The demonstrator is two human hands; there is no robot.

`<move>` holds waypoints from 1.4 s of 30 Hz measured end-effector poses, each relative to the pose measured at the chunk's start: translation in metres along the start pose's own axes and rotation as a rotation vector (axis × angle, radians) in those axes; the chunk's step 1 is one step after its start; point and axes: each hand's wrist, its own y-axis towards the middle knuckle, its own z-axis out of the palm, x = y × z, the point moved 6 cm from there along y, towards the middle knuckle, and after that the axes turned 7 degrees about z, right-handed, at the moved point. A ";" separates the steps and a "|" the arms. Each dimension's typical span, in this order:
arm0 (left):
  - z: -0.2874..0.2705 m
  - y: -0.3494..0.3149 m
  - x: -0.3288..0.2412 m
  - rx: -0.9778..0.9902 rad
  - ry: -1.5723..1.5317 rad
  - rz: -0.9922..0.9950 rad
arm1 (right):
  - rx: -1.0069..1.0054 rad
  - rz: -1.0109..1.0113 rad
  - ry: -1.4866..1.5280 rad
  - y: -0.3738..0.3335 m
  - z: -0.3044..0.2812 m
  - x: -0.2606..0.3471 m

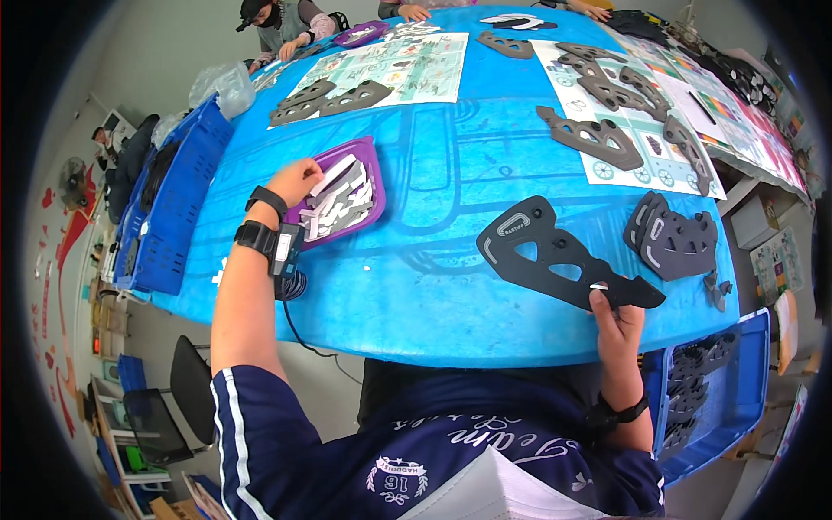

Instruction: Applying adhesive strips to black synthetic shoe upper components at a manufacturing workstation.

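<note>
My right hand [620,325] grips a dark grey flat shaped panel [542,251] by its narrow end, thumb on top. The panel has cut-out holes and a pale outline at its wide end, and is tilted over the near right of the table. My left hand [297,180] is at the left rim of a purple basket [374,165], its fingers curled together beside a white strip. Whether that strip is pinched is hard to see. White and grey strips [351,208] lie heaped in the basket. To the right rests a stack of similar grey panels [672,238].
More grey panels [598,143] lie on printed sheets [425,74] farther across the blue table [416,303]. A blue crate [178,208] stands at the left, another blue crate [711,416] with dark pieces at the lower right. Another person [286,30] works at the far left.
</note>
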 end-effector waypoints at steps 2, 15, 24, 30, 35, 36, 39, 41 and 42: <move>-0.015 -0.008 -0.005 -0.067 -0.019 -0.022 | -0.007 0.028 0.017 -0.001 0.001 0.003; -0.028 -0.029 -0.043 -0.212 -0.396 0.025 | 0.008 0.051 -0.008 -0.003 -0.002 0.008; 0.069 -0.127 -0.224 0.023 -1.307 -0.033 | -0.042 0.116 0.189 -0.003 -0.004 0.001; 0.102 -0.149 -0.242 -0.132 -0.668 0.139 | -0.031 0.093 0.205 -0.002 -0.003 0.001; 0.103 -0.148 -0.240 -0.048 -0.191 0.190 | -0.015 0.096 0.208 -0.005 -0.003 0.004; 0.104 -0.147 -0.238 -0.046 -0.193 0.184 | -0.012 0.062 0.195 -0.007 -0.004 0.006; 0.098 -0.145 -0.236 -0.194 -0.191 0.295 | -0.062 0.037 0.140 -0.016 -0.001 0.026; 0.094 -0.155 -0.222 -0.259 -0.894 0.306 | 0.110 0.103 0.315 -0.025 0.008 0.036; 0.096 -0.163 -0.217 -0.152 -1.201 0.161 | 0.263 0.070 0.286 -0.023 0.018 0.046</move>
